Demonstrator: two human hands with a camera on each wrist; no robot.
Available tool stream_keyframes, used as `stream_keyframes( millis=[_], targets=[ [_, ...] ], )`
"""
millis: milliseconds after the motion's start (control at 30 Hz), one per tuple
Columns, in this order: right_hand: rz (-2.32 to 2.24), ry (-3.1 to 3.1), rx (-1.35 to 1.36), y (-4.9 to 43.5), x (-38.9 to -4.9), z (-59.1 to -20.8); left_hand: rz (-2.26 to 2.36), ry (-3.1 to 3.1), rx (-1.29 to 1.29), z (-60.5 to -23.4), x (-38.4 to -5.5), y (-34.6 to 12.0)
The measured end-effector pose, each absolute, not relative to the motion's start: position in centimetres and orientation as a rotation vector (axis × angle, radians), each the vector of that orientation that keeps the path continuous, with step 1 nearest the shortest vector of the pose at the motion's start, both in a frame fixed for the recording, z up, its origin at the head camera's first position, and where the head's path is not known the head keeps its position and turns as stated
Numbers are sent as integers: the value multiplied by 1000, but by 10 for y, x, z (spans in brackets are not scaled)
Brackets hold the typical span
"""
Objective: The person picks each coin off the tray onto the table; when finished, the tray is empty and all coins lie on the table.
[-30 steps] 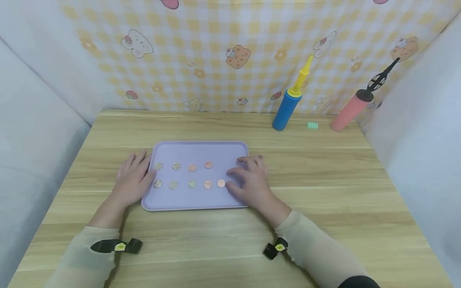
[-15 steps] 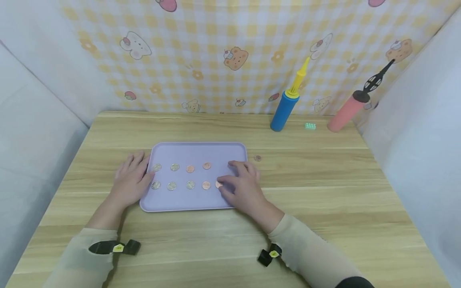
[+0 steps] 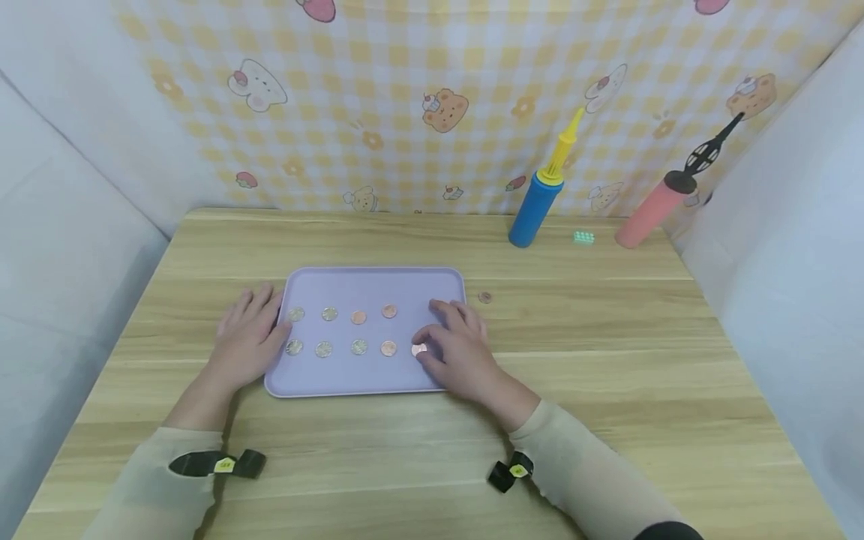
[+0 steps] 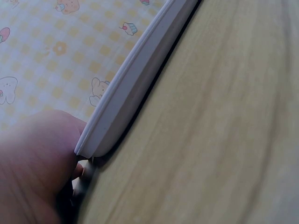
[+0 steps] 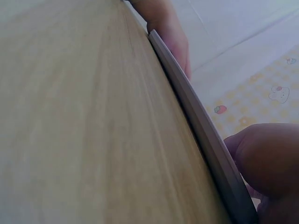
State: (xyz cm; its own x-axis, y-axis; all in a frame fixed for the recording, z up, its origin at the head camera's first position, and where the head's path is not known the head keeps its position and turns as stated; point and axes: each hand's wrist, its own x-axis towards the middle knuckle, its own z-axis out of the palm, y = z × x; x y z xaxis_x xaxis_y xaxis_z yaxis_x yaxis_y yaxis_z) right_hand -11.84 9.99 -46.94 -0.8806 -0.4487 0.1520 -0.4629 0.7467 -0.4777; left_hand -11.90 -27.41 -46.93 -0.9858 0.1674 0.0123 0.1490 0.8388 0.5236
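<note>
Several coins lie in two rows on a lilac tray, silver-toned ones to the left, among them a silver coin, and copper-toned ones to the right. My left hand rests beside the tray's left edge, fingers stretched out on the table and thumb over the rim. My right hand reaches over the tray's right side. Its thumb and index fingertip pinch the copper coin at the right end of the near row, partly covering it. In the right wrist view the right hand overlaps the tray's side.
A dark brown coin lies on the wooden table right of the tray. At the back right stand a blue hand pump with a yellow nozzle, a mint toy brick and a pink pump. A patterned cloth hangs behind.
My right hand has moved left over the tray, off the brown coin's side, and closed its fingertips on the near-row copper coin, which has shifted slightly right. The left hand stays put.
</note>
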Motion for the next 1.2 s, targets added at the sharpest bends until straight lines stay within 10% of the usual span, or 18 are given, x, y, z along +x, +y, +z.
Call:
stream_keyframes(
  millis=[1200],
  targets=[
    [1157,-2553,917,104,-118,-473,830,2993,246,-472,-119,-274]
  ],
)
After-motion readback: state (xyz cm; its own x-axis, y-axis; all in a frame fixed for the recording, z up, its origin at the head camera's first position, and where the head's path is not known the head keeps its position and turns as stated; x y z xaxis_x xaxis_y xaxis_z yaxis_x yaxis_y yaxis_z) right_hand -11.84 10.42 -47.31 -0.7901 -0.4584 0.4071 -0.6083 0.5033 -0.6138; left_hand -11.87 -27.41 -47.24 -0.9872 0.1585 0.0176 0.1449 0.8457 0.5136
